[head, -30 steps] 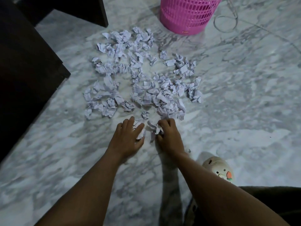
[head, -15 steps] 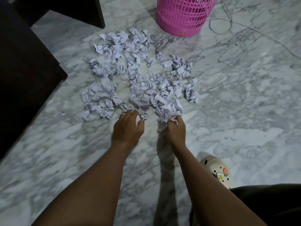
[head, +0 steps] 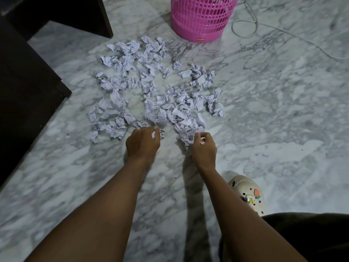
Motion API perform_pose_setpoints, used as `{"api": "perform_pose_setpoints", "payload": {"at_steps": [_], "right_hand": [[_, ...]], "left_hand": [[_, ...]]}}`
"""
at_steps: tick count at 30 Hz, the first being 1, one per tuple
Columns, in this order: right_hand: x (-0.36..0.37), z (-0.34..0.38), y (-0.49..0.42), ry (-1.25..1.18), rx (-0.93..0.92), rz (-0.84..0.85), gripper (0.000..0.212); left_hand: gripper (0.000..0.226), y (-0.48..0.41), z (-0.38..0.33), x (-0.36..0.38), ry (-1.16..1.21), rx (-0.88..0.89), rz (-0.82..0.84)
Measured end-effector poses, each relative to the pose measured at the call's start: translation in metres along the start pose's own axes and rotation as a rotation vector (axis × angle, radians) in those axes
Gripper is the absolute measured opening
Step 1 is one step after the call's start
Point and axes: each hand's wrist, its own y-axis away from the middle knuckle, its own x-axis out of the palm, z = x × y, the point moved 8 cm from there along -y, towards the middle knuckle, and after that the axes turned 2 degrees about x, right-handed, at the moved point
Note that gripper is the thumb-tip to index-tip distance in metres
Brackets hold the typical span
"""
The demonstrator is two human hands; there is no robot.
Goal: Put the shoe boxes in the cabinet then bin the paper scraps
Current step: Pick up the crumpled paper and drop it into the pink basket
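Observation:
Several crumpled white paper scraps [head: 151, 86] lie spread over the marble floor [head: 273, 129]. My left hand [head: 142, 143] is at the near edge of the spread, fingers curled around a white scrap that shows at its fingertips. To its right, my right hand [head: 204, 148] pinches crumpled paper at the near end of a thicker heap [head: 186, 127]. A pink slotted plastic bin [head: 202, 17] stands upright beyond the scraps, at the top of the view. No shoe boxes are visible.
Dark wooden furniture [head: 28, 87] fills the left side and top left corner. A thin cable [head: 245, 29] loops on the floor right of the bin. My pale clog with charms [head: 247, 195] and a dark trouser leg [head: 309, 235] sit at the lower right.
Both hands have moved forward along the floor into the near edge of the paper spread, still closed on scraps. The bin appears nearer as the view shifted forward.

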Motion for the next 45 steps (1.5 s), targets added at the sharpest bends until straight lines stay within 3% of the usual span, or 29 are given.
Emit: {"api": "perform_pose_setpoints", "payload": {"at_steps": [1, 6, 12, 15, 19, 26, 28, 32, 36, 38, 42, 45], "right_hand": [[0.0, 0.0, 0.001, -0.007, -0.011, 0.008, 0.011], [0.004, 0.005, 0.009, 0.159, -0.274, 0.073, 0.036], [0.022, -0.016, 0.024, 0.403, -0.315, 0.259, 0.033], [0.028, -0.018, 0.024, 0.494, -0.366, 0.256, 0.034], [0.028, -0.014, 0.023, 0.437, -0.361, 0.23, 0.018], [0.0, -0.012, 0.005, 0.152, -0.166, 0.172, 0.009], [-0.014, -0.007, -0.002, 0.029, -0.128, 0.074, 0.019], [-0.035, -0.003, -0.026, -0.122, -0.055, -0.062, 0.013], [-0.045, 0.016, -0.048, -0.013, -0.089, -0.107, 0.022], [-0.038, 0.021, -0.058, 0.069, -0.057, -0.049, 0.026], [-0.008, 0.011, -0.075, 0.376, 0.011, 0.137, 0.061], [0.002, 0.011, -0.081, 0.546, -0.025, 0.187, 0.057]], "left_hand": [[0.032, -0.001, -0.001, 0.0, -0.002, 0.011, -0.003], [0.035, 0.0, -0.013, 0.019, -0.091, 0.136, 0.094], [0.04, 0.003, -0.015, 0.033, -0.186, 0.194, 0.16], [0.034, 0.002, -0.016, 0.034, -0.2, 0.206, 0.157], [0.033, 0.001, -0.016, 0.029, -0.097, 0.146, 0.154], [0.016, 0.006, -0.029, 0.025, 0.004, 0.139, 0.224], [0.019, 0.005, -0.037, 0.025, 0.019, 0.159, 0.228], [0.033, 0.002, -0.055, 0.025, 0.04, 0.212, 0.201], [0.05, 0.005, -0.08, 0.028, -0.023, 0.324, 0.191], [0.055, 0.006, -0.087, 0.03, -0.031, 0.339, 0.212], [0.065, 0.002, -0.091, 0.04, -0.1, 0.35, 0.225], [0.066, 0.001, -0.09, 0.046, -0.11, 0.348, 0.183]]}}
